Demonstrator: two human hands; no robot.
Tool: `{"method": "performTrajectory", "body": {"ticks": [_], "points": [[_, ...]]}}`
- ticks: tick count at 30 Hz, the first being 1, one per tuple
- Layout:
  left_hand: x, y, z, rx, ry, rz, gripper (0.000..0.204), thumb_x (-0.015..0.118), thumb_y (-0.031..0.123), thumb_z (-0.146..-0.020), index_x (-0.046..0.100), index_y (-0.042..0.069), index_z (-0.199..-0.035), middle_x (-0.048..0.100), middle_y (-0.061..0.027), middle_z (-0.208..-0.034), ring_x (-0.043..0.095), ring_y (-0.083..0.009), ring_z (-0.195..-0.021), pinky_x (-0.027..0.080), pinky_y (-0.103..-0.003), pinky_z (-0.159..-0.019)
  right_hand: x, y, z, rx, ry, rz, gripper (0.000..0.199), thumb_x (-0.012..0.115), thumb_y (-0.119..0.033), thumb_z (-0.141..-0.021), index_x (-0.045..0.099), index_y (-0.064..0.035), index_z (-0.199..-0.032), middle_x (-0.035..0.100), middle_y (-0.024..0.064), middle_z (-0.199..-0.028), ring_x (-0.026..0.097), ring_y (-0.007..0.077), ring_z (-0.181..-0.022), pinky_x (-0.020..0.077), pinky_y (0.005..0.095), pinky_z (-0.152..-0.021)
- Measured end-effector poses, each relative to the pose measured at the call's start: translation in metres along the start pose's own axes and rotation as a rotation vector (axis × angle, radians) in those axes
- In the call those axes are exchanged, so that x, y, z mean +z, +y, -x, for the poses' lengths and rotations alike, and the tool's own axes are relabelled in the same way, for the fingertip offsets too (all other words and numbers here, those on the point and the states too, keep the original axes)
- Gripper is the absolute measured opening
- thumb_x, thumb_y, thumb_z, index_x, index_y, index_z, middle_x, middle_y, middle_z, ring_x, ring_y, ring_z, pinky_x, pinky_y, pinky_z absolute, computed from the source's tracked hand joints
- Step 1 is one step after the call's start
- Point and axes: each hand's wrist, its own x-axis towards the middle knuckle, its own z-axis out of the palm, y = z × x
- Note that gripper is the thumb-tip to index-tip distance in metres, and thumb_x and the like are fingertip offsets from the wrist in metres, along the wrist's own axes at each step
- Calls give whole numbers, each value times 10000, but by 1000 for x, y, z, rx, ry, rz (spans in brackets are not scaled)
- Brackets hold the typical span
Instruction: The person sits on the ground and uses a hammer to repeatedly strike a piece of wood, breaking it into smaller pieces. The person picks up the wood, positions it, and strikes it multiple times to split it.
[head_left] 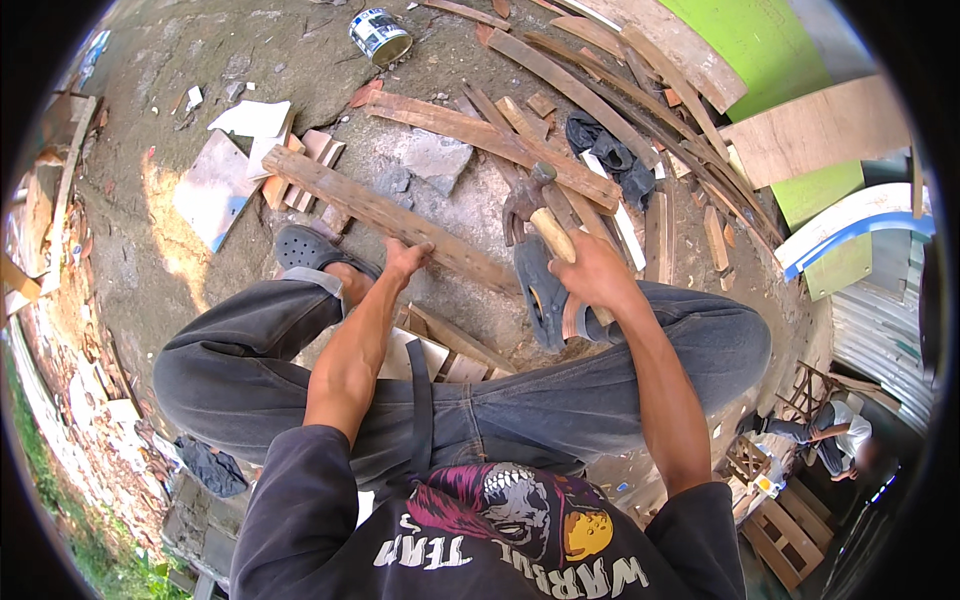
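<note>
A long, worn wooden board [390, 212] slants across the ground in front of me, from the far left down toward my right shoe. My left hand [407, 258] grips its near edge around the middle, fingers closed on the wood. In my right hand [597, 268] is a claw hammer [553, 232] with a pale wooden handle. Its rusty head points away from me, raised above my right clog [541, 290] and apart from the board. My left clog [303, 248] rests beside the board's near side.
Beyond the board lie a broken concrete slab [436, 160] and another plank [480, 135]. Long scrap strips pile up at the far right, near a black cloth [612, 160]. A paint can [380, 38] lies far ahead. Another person [838, 436] sits at the right.
</note>
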Motion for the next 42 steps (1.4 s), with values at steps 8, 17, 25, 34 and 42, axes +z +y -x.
{"method": "performTrajectory", "body": {"ticks": [8,17,25,34,42], "points": [[-39,78,2,110,-64,194,526,752,73,-822,396,16,-1205,603,-93,-1004,632,-181,-803,584,-311,-718,7,9,1,-33,47,81,335,636,-185,-796,607,88,-988,654,306,-926,642,457,-915,492,498,-858],[-48,126,3,94,-121,252,419,718,126,-870,466,9,-1184,599,-66,-1061,647,-189,-906,566,-322,-865,-4,5,9,21,96,9,356,629,-186,-808,591,101,-1015,648,326,-964,638,462,-941,483,497,-867],[-45,132,3,96,-203,347,527,724,93,-865,397,-4,-1266,604,-100,-1115,662,-213,-941,593,-321,-824,10,21,-6,102,125,-240,442,658,-284,-880,566,114,-1049,655,309,-887,681,400,-867,520,454,-784],[-17,167,29,232,-249,464,441,700,91,-881,441,24,-1232,636,-88,-1095,679,-198,-911,592,-316,-817,5,13,-17,68,168,-647,331,657,-170,-916,562,70,-1123,671,138,-886,683,176,-735,565,287,-588],[-1,206,50,402,-110,419,350,596,152,-886,489,-19,-1171,627,-123,-1097,678,-213,-912,589,-358,-781,-5,6,-11,6,60,-1132,292,672,-96,-897,532,64,-1097,672,157,-889,687,192,-724,584,293,-601]]}}
